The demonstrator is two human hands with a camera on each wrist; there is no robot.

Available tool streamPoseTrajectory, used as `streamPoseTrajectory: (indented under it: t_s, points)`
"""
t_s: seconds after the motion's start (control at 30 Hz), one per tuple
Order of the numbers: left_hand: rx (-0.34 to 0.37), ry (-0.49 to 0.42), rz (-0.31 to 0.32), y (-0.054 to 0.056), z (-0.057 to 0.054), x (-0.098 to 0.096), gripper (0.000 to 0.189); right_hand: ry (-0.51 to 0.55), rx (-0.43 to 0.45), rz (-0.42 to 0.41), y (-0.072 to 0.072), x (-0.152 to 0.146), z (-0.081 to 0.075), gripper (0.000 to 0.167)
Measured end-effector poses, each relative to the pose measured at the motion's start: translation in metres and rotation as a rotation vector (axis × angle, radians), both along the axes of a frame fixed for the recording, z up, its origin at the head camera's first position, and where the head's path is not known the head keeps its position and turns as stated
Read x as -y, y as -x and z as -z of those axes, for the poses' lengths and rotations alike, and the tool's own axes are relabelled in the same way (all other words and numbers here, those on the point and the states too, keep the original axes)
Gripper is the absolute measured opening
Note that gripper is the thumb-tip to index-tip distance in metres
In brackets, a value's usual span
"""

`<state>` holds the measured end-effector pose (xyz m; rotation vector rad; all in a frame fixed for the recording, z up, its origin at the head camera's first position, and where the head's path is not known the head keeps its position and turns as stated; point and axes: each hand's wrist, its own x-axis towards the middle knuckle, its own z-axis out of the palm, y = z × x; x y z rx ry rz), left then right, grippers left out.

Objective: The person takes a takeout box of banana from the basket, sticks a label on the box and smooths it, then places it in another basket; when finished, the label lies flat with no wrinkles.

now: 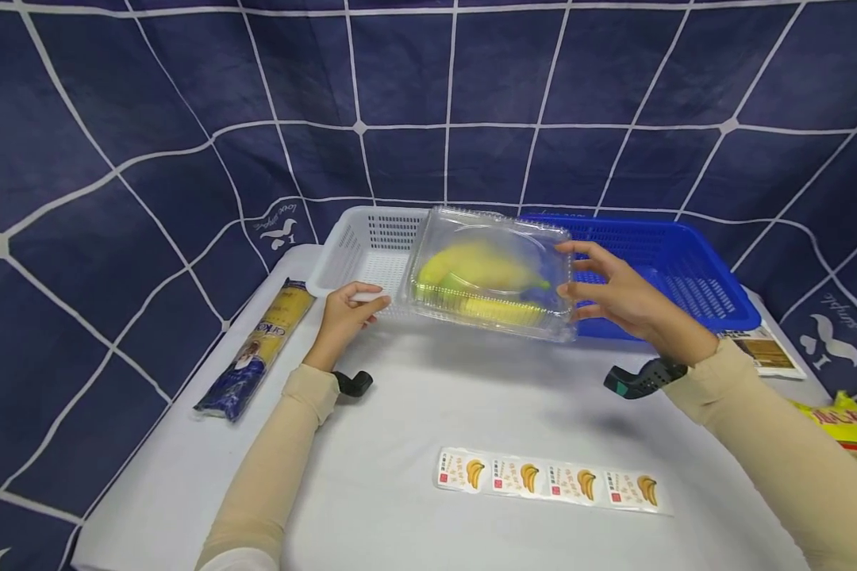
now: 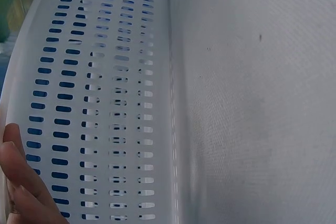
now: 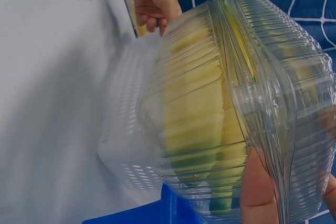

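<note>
My right hand (image 1: 614,297) holds a clear plastic clamshell box (image 1: 428,266) by its right side, fingers and thumb on the edge. Inside the closed box lie yellow bananas (image 1: 478,270) with greenish tips, also seen through the ribbed wall in the right wrist view. The box is tilted over the white perforated basket (image 1: 350,238) and overlaps the blue basket (image 1: 714,293) beside it. My left hand (image 1: 346,317) grips the white basket's front rim, with the thumb on top. In the left wrist view its fingers (image 2: 23,182) lie against the slotted wall.
A pack of noodles (image 1: 264,345) lies along the table's left side. In front is a strip of banana stickers (image 1: 553,480). A flat packet (image 1: 764,353) sits behind my right arm, a yellow bag (image 1: 846,424) at the right edge. Dark checked cloth (image 1: 500,103) hangs behind.
</note>
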<state>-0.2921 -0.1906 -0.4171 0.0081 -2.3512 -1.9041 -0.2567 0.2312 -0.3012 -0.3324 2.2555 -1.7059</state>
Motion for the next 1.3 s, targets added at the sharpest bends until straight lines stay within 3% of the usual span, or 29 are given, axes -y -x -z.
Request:
streamPoseTrajectory:
  t_s: [0.4,0.8,1.3]
  points:
    - [0.006,-0.006,-0.012,-0.002,0.000,0.006,0.040,-0.067,-0.044,-0.034,-0.041,-0.029,0.013,0.062]
    - [0.018,-0.002,-0.016,-0.003,-0.005,0.008,0.040,0.041,-0.076,-0.062,-0.085,-0.056,0.047,0.068]
    - [0.021,-0.028,0.005,0.002,-0.002,0.002,0.035,0.136,-0.061,-0.147,-0.098,-0.081,0.092,0.072]
